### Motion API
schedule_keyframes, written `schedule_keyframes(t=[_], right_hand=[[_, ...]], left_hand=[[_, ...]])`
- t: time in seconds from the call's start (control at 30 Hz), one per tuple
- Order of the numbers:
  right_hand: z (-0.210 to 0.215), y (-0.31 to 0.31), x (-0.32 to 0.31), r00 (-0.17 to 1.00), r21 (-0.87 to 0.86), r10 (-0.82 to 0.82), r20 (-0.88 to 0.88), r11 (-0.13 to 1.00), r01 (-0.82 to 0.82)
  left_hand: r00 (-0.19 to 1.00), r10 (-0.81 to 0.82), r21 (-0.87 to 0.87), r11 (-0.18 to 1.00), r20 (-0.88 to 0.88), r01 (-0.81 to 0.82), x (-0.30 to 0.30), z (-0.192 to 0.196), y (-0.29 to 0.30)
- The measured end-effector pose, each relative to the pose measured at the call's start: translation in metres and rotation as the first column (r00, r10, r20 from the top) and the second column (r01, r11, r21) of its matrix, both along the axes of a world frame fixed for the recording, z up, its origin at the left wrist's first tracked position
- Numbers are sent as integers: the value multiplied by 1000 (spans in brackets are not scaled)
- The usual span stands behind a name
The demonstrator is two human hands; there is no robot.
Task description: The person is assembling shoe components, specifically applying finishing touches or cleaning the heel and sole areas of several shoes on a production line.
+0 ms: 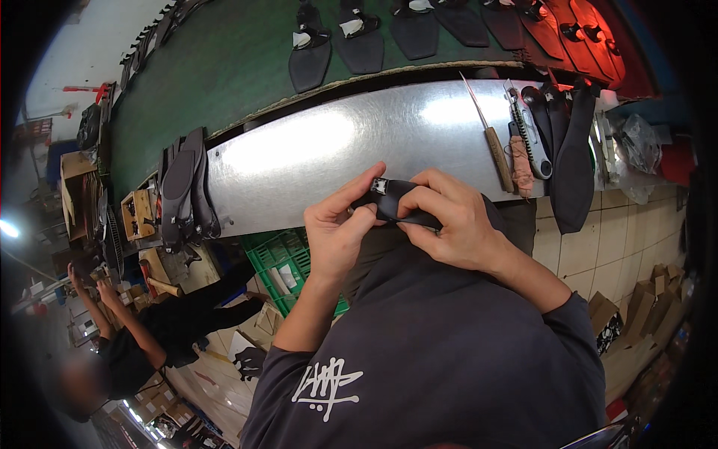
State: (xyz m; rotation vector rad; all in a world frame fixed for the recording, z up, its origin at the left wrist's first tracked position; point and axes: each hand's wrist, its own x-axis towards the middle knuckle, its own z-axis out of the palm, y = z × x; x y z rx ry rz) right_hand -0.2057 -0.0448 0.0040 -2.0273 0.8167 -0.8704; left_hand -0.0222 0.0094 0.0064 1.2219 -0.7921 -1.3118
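Observation:
Both my hands are closed on a black sandal (pixel 388 206), just off the near edge of the metal tabletop. Fingers of my left hand (pixel 331 233) pinch its left end, next to a shiny silver piece on the strap. My right hand (pixel 456 224) wraps the sandal from the right, fingertips bent over the dark strap. Much of the sandal is hidden behind my fingers, and its dark sole shows beyond my right hand.
Beyond the metal tabletop (pixel 292 157), a green conveyor belt (pixel 224 82) carries several black sandals (pixel 309 63). An awl (pixel 497 157), a utility knife (pixel 532 138) and black soles (pixel 574 161) lie right. More soles (pixel 179 183) lie left, above a green crate (pixel 277 262). Another person (pixel 149 344) stands lower left.

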Motion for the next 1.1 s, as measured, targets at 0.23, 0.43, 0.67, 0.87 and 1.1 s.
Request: schedule_keyframes(t=[0.23, 0.43, 0.67, 0.87, 1.1], right_hand=[[-5, -2, 4, 998, -274, -26, 49, 961, 39], [5, -3, -2, 999, -266, 24, 48, 964, -11], [14, 2, -2, 996, -72, -5, 89, 997, 12], [1, 1, -4, 999, -57, -14, 50, 998, 17], [-2, 2, -2, 1000, -158, -12, 28, 987, 16]], left_hand=[[865, 96, 323, 943, -492, 79, 10, 0, -5], [709, 83, 332, 917, -700, 220, 17, 7, -9], [953, -91, 200, 968, -288, 152, 17, 11, -4], [950, -233, 261, 923, -208, 284, 24, 10, -2], [935, -244, 331, 887, -256, 322, 27, 8, -2]])
